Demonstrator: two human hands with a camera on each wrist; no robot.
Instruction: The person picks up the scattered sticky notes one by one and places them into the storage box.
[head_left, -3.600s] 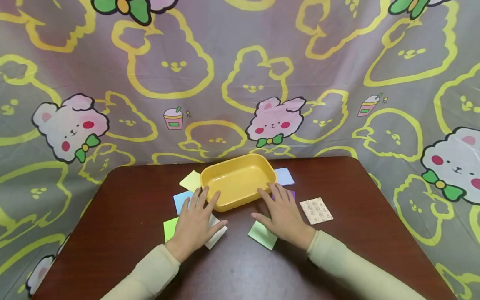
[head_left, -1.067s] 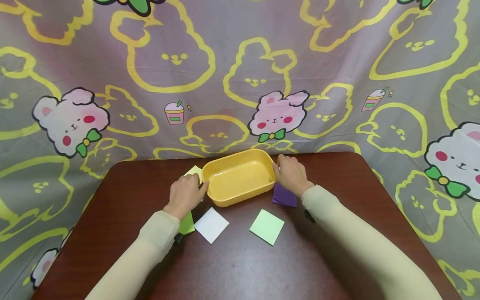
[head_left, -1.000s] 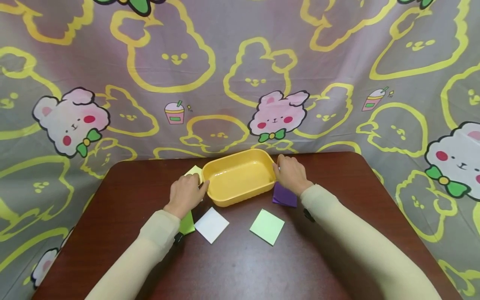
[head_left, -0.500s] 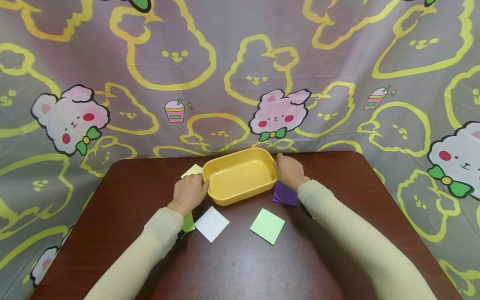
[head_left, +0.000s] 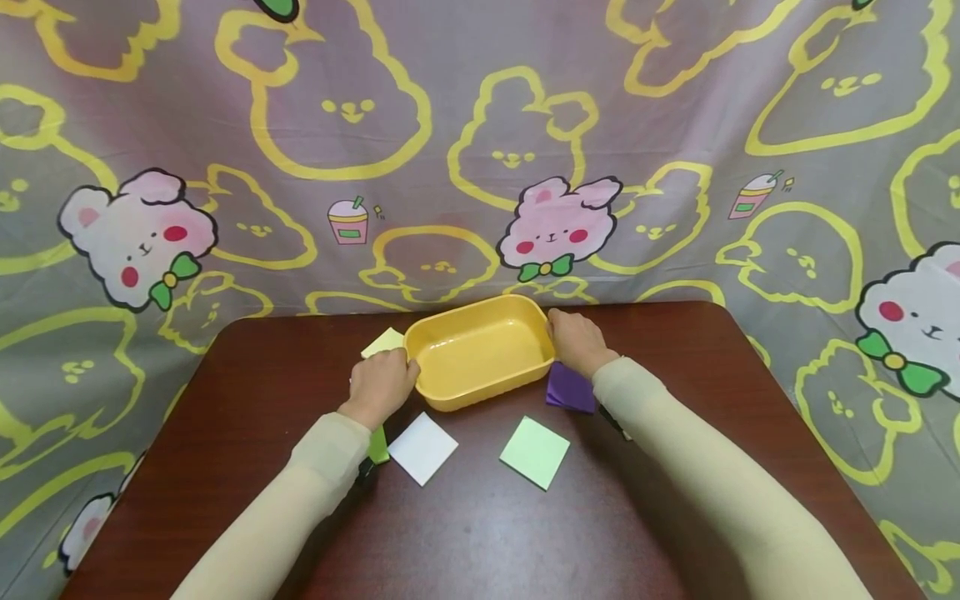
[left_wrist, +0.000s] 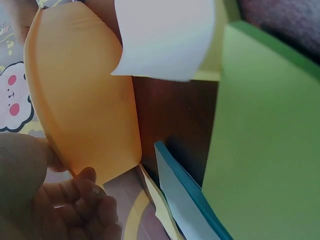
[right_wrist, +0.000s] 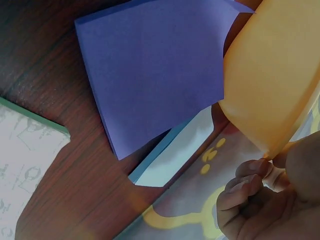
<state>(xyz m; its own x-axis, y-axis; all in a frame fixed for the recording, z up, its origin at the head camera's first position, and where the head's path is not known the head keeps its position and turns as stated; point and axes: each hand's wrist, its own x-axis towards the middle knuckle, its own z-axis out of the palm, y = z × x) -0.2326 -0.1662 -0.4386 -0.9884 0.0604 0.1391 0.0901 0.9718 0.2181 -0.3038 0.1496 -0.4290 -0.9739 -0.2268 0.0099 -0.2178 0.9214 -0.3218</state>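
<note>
Both hands are holding the yellow tray (head_left: 491, 390), one at each end. Left hand (head_left: 379, 385) is pinching the left-end rim: grip nearly closed, thumb and curled fingers meeting at the edge. Right hand (head_left: 579, 342) is doing the same at the right end, again with only the rim between thumb and fingers.

Tray is sitting near the far edge of the surface (head_left: 465, 542), interior facing up, right end lying farther from the person than the left. Can't tell whether its base is touching down.

Pads around it: yellow pad (head_left: 384, 342) is lying by the tray's left end, partly hidden. Lime pad (head_left: 378, 448) is showing beside the left cuff, white pad (head_left: 423, 448) just to its right. Pale green pad (head_left: 535, 452) is lying in front of the tray, well apart from the white one. Purple pad (head_left: 570, 388) is lying near the right hand.

Left wrist view is also showing a teal-edged pad (left_wrist: 187, 200) by the lime one. Right wrist view is showing a blue-edged pad (right_wrist: 177, 150) beside the purple one, plus a patterned pad (right_wrist: 25, 165) farther off.
</note>
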